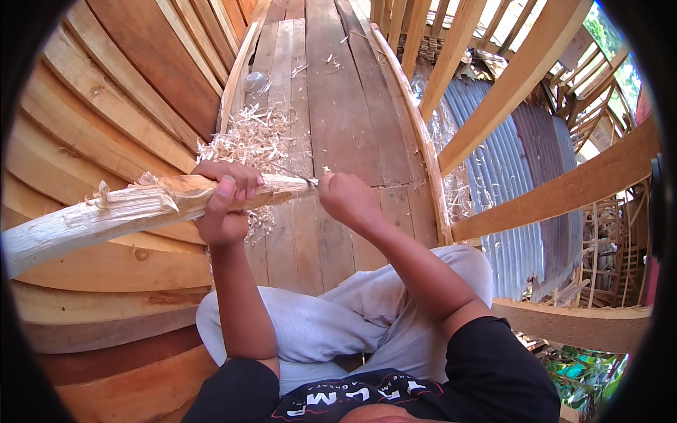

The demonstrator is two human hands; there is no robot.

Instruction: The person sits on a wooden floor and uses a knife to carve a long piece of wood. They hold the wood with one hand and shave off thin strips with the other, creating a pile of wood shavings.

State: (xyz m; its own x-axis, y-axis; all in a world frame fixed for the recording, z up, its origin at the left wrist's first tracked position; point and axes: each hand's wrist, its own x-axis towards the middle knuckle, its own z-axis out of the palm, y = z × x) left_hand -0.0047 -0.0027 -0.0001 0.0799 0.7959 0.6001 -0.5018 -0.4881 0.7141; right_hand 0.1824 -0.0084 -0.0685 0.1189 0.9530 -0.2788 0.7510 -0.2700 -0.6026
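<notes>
- While the left grip (224, 217) clasps a long, pale, rough-hewn wooden pole (144, 204) with fingers over its top, the right grip (347, 202) is folded into a fist around a thin, dark, blade-like tool (308, 181), its handle hidden.
- The pole slants across the person's front, from the view's left edge to just beside the right fist; the tool lies against its narrowed end.
- Curly, cream-coloured wood shavings (247, 137) lie heaped beyond the pole on the brown plank floor (343, 116).
- Crossed legs in light-grey trousers (310, 326) rest below.
</notes>
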